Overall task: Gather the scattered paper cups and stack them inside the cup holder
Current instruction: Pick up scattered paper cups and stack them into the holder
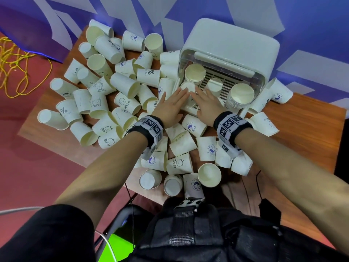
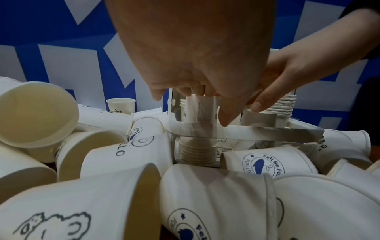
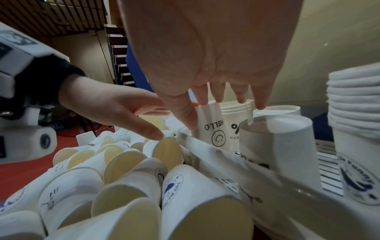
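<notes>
Many white paper cups point(image 1: 124, 86) lie scattered on the brown table point(image 1: 306, 125). The white cup holder point(image 1: 232, 40) stands at the back right, with a clear front wall point(image 2: 236, 131). Inside it are a mouth-up stack point(image 1: 195, 72), a taller stack point(image 1: 241, 95) and an upside-down "HELLO" cup point(image 3: 213, 128) on a stack point(image 2: 195, 152). My left hand point(image 1: 175, 103) and right hand point(image 1: 204, 103) reach side by side into the holder's front left. Their straight fingers flank that cup, and the fingertips touch its top. Neither hand grips anything.
Cups crowd the table to the left of the holder and in front of it, right under my wrists point(image 1: 185, 142). A blue and white wall point(image 1: 311, 25) stands behind the holder. A yellow cord point(image 1: 18, 59) lies on the red floor at the left.
</notes>
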Tool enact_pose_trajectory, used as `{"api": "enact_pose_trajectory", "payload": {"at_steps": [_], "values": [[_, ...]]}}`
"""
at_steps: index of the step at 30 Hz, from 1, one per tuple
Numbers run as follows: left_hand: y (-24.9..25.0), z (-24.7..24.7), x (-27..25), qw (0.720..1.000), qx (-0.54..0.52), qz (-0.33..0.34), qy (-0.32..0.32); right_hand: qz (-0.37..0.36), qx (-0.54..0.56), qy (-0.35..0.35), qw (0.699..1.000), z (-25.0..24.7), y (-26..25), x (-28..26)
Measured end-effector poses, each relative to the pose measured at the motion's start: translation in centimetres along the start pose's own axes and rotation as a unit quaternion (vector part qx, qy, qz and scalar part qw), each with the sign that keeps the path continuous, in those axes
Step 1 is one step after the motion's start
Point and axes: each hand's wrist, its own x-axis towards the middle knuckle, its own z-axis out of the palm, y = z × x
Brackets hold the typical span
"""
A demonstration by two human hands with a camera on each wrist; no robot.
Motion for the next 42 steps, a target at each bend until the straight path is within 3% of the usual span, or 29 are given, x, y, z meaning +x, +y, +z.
{"api": "enact_pose_trajectory", "payload": {"at_steps": [7, 13, 17, 24, 29, 42], "values": [[2.0, 0.2, -0.7, 0.995, -0.005, -0.001, 0.100, 0.009, 0.047, 0.068, 0.997, -0.7, 1.2, -3.4], [6.9, 0.8, 0.0, 0.986, 0.000, 0.114, 0.125, 0.012, 0.070, 0.128, 0.989, -0.3, 6.4, -9.4], [11.6, 0.4, 0.6, 0.980, -0.019, 0.146, 0.135, 0.051, 0.093, 0.148, 0.983, -0.1, 10.0, -13.0], [18.3, 2.2, 1.9, 0.984, -0.054, 0.159, 0.061, 0.176, 0.114, 0.092, 0.973, 0.5, 14.5, -17.6], [22.0, 3.1, 4.5, 0.984, -0.075, 0.160, 0.010, 0.204, 0.125, 0.080, 0.968, 0.7, 17.4, -19.0], [27.0, 3.2, 16.3, 0.996, -0.078, 0.030, -0.027, 0.244, 0.224, 0.094, 0.939, -1.8, 24.0, -14.2]]}}
